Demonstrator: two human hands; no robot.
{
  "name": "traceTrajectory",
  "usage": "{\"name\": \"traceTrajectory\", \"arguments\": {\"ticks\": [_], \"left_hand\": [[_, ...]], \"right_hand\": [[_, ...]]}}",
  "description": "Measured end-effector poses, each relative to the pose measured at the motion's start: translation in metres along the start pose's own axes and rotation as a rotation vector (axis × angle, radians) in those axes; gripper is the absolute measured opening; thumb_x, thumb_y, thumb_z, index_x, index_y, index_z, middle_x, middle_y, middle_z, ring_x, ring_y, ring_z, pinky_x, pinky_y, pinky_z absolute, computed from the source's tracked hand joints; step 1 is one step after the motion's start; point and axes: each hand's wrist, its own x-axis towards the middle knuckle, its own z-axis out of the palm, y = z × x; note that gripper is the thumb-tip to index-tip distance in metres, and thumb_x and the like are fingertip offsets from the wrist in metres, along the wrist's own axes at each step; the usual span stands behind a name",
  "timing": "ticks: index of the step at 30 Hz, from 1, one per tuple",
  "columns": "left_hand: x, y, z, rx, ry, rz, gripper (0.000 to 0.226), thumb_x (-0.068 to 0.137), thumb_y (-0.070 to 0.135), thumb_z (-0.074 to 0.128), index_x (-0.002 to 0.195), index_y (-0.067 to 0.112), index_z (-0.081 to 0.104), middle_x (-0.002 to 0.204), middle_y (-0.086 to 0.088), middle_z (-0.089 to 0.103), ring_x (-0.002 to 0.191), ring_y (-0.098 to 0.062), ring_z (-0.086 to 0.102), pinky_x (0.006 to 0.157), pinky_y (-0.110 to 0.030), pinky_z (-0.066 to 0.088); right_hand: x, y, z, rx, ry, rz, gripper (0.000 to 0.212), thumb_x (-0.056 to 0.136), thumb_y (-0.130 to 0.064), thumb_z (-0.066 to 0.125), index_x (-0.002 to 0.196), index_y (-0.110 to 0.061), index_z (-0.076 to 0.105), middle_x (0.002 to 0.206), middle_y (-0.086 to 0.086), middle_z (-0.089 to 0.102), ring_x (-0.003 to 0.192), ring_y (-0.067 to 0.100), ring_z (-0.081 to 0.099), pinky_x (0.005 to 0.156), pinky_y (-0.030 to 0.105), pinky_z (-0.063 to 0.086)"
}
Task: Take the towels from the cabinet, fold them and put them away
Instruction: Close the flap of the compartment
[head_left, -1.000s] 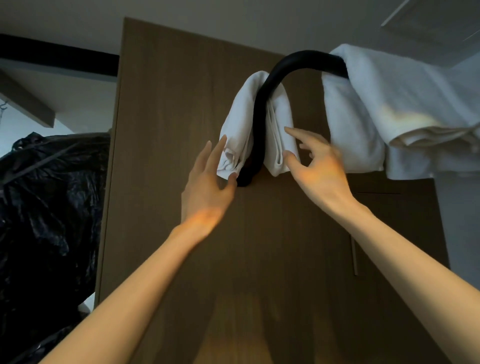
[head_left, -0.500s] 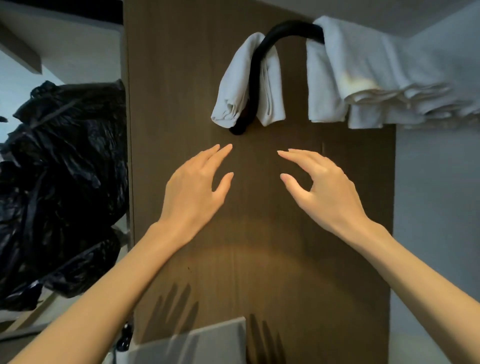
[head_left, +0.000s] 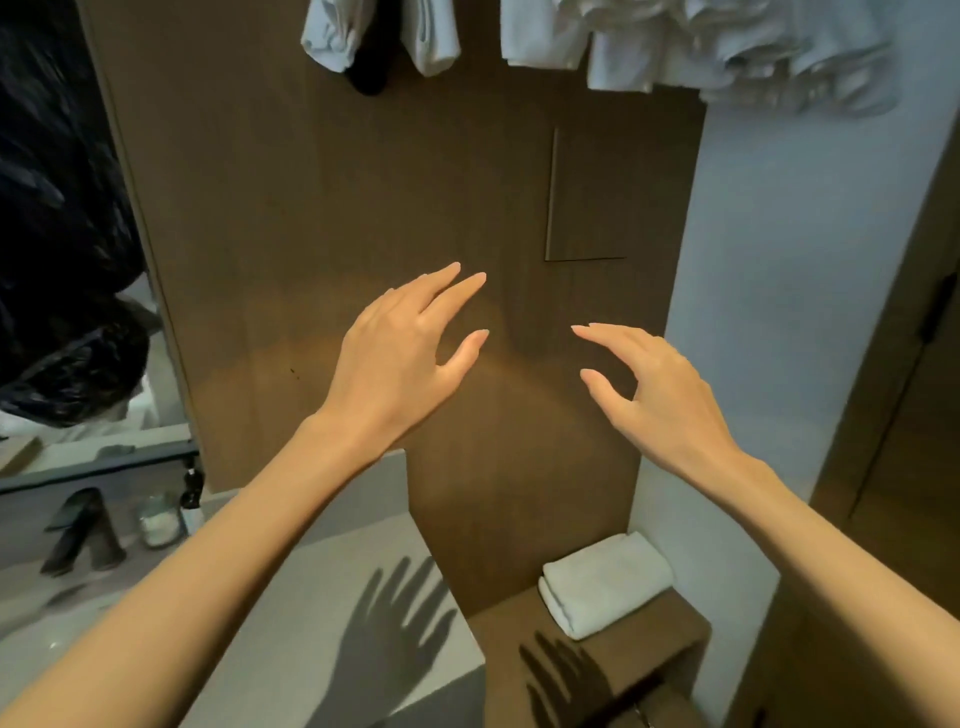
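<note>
Far to the left of the left hand (head_left: 400, 358), crumpled black plastic bags (head_left: 57, 249) sit glossy and creased, and below them a dark faucet (head_left: 83, 530), a small clear glass jar (head_left: 156, 519) holding something white, and a slim dark bottle (head_left: 191, 486) stand on a pale grey counter (head_left: 322, 587); what the bottle holds cannot be told. The left hand is raised with fingers spread wide and straight, gripping nothing, apart from the matte brown wood-grain cabinet panel (head_left: 311, 208) beyond it. High above this hand, a small white towel (head_left: 379, 36) hangs in soft folds over a black curved hook (head_left: 370, 75). The right hand (head_left: 660, 395), level with the left and just beside it, has fingers loosely extended and thumb apart, also holding nothing. Above the right hand, a larger bundle of white towels (head_left: 701, 47) hangs in rumpled layers at the panel's top edge. Below the right hand, a neatly folded white towel (head_left: 605, 590), thick and rectangular, rests on a brown wooden shelf (head_left: 670, 639). Both hands cast sharp dark shadows on the counter and shelf beneath them. Farther right of the right hand runs a plain pale wall (head_left: 779, 312), then a dark wooden door (head_left: 914, 389).
</note>
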Motion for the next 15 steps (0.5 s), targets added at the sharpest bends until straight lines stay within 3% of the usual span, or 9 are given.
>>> {"name": "traceTrajectory", "arguments": {"ticks": [6,15], "left_hand": [[-0.024,0.067,0.051,-0.035,-0.101,-0.024,0.049,0.095,0.041,0.053,0.141,0.028,0.046,0.146,0.002,0.047,0.130,-0.019,0.048,0.107,-0.042,0.039],[-0.060,0.176,0.134,-0.009,-0.203,-0.196,0.048,0.096,0.040,0.053,0.141,0.026,0.046,0.146,-0.001,0.046,0.130,-0.023,0.048,0.106,-0.045,0.042]], "right_hand": [[-0.046,0.073,-0.007,-0.010,-0.102,-0.002,0.041,0.096,-0.033,0.054,0.137,-0.035,0.050,0.142,-0.013,0.049,0.126,0.014,0.048,0.100,0.038,0.044],[-0.101,0.200,-0.003,0.050,-0.317,-0.078,0.042,0.096,-0.031,0.054,0.138,-0.034,0.049,0.143,-0.012,0.049,0.129,0.014,0.047,0.104,0.038,0.041]]}}
